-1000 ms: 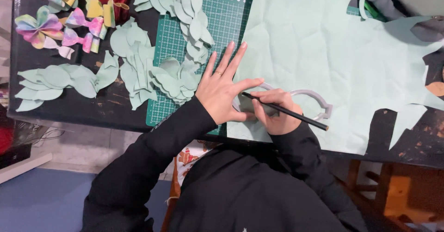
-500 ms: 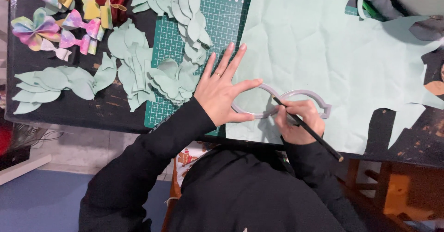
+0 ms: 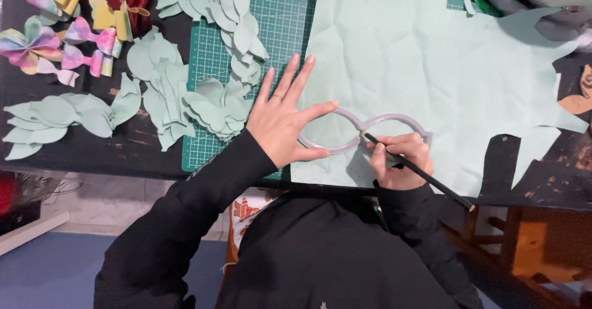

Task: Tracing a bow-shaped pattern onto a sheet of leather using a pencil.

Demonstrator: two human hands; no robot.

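Observation:
A large pale green paper sheet (image 3: 425, 56) lies over the right part of a green cutting mat (image 3: 277, 25) on a dark table. A translucent curved template (image 3: 354, 124) rests on the sheet near its front edge. My left hand (image 3: 283, 121) lies flat with fingers spread, thumb and forefinger pressing the template's left loop. My right hand (image 3: 398, 158) grips a black pencil (image 3: 425, 173) whose tip touches the template's middle dip; its back end points to the lower right.
Several cut pale green leaf shapes (image 3: 185, 99) are heaped on the mat and table at the left. Colourful paper bows (image 3: 37, 44) lie at the far left. The table's front edge (image 3: 123, 170) runs just before my body. A wooden stool (image 3: 524, 241) stands at the lower right.
The pencil tip has moved along the template from its left loop to the middle dip, with my right hand shifting right. My left hand has stayed pressed on the template.

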